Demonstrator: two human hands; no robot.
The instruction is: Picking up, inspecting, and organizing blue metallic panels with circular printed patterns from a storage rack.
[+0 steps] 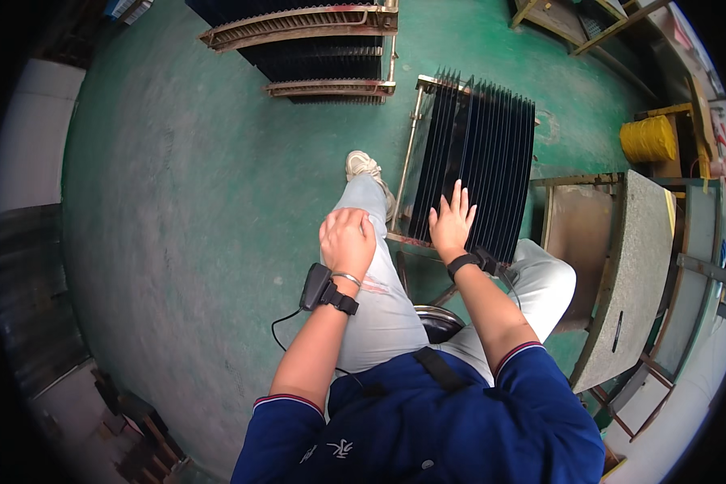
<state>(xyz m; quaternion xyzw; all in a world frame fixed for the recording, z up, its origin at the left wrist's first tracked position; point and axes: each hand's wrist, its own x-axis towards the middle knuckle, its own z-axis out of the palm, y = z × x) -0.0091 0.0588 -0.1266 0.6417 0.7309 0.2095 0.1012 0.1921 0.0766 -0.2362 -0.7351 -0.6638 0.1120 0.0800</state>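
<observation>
My left hand (348, 242) rests on my left knee with nothing in it, its fingers bent over the light trouser leg. Fingers stretched out, my right hand (452, 218) is over the near left part of a rack of thin dark panels (496, 153). It grips none of them; whether the fingertips touch a panel edge I cannot tell. The panels stand on edge, side by side, with small gaps between them. A metal frame rod (411, 145) runs along the rack's left side. Dark devices are strapped to both wrists.
Another rack (298, 28) of dark panels stands at the far left of the first. To the right is a grey-topped bench (633, 274) with a thin black object (618, 331) on it. A yellow spool (648, 139) sits beyond. Green floor (185, 202) spreads to the left.
</observation>
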